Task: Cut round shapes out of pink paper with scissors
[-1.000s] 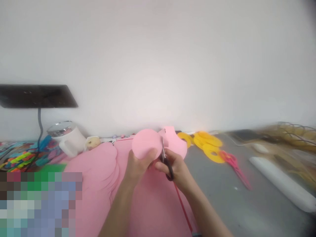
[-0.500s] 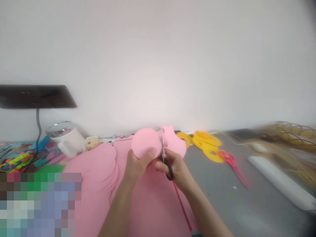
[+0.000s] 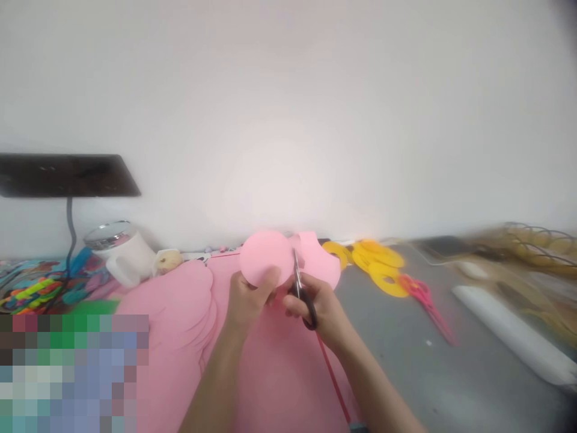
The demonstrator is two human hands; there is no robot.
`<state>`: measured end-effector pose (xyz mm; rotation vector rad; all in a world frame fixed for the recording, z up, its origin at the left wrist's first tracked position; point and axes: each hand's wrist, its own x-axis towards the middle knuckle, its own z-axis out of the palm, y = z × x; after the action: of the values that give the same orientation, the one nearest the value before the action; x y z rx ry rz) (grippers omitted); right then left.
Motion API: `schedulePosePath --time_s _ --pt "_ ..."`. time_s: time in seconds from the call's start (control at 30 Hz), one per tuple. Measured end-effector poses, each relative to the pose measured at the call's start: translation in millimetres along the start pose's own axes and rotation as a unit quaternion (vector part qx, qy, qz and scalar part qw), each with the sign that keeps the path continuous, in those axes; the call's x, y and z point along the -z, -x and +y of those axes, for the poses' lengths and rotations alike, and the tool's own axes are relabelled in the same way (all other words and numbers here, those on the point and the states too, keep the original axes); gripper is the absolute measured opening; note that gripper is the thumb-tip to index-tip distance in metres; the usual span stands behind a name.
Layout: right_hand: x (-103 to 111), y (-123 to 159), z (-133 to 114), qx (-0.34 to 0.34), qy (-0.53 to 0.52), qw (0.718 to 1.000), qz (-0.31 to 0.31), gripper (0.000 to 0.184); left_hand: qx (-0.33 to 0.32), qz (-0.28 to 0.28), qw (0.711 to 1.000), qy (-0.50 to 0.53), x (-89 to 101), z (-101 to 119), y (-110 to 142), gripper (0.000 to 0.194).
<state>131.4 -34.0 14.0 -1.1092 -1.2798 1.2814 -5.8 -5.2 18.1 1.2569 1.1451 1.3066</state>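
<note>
My left hand (image 3: 249, 299) pinches a pink foam sheet piece (image 3: 265, 257) whose left part is cut to a round shape, held up in front of me. My right hand (image 3: 321, 310) grips black-handled scissors (image 3: 301, 288), blades pointing up into the pink piece along the round edge. The rest of that piece (image 3: 322, 264) hangs to the right of the blades. Both hands are above a big pink foam sheet (image 3: 270, 367) lying on the grey table (image 3: 428, 373).
Yellow foam rings (image 3: 378, 261) and pink scissors (image 3: 426, 304) lie to the right. A white roll (image 3: 509, 334) and wire hoops (image 3: 536, 240) are at the far right. A white mug (image 3: 124, 252), colourful bits (image 3: 31, 291) and a dark socket panel (image 3: 63, 174) are on the left.
The round pink piece has turned slightly in my left hand and my thumb has shifted on it; the scissors stay almost in place.
</note>
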Motion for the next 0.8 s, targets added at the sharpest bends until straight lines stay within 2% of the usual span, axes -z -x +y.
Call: schedulePosePath --time_s 0.17,0.3,0.5,0.8 --pt "-1.8 0.2 0.7 -0.005 0.005 1.000 -0.002 0.025 0.007 0.002 1.000 -0.008 0.2 -1.4 0.2 0.039" --pt "-2.8 -0.6 3.2 0.020 0.003 0.999 -0.027 0.025 0.029 0.023 0.999 -0.006 -0.6 1.0 1.7 0.035" --pt "-0.7 -2.0 6.3 0.056 -0.007 0.998 -0.025 0.029 0.036 -0.006 0.999 0.036 -0.3 3.5 3.5 0.026" --pt "-0.2 -1.0 5.3 0.050 -0.004 0.998 -0.026 0.031 0.035 -0.009 0.999 0.029 0.2 1.3 2.6 0.024"
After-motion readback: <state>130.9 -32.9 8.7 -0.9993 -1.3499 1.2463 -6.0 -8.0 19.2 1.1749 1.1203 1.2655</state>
